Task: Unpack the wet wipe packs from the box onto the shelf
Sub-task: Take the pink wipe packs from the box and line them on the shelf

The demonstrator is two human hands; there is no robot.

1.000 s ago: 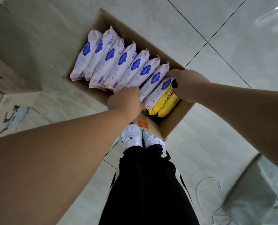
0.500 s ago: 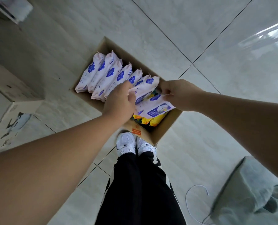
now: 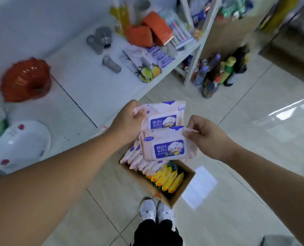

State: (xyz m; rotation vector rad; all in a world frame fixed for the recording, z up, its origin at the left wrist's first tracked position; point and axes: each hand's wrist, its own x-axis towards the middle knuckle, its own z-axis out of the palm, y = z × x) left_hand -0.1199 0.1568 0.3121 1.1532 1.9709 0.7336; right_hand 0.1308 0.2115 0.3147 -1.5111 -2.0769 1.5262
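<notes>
Clearly, the left hand (image 3: pixel 128 119) grips the upper pack (image 3: pixel 165 115) and the right hand (image 3: pixel 207 137) pinches the lower pack (image 3: pixel 167 148) by its corner — both lie crosswise, with the shelf (image 3: pixel 87 89) front edge ahead-left, nearer the left hand.

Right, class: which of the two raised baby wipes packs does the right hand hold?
The lower pack, pinched at its top corner by the right hand; the left hand grips the upper pack.

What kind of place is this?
Probably a small shop: white shelf of mixed goods, bottles crowded on a low rack, cardboard box of baby wipe packs.
</notes>
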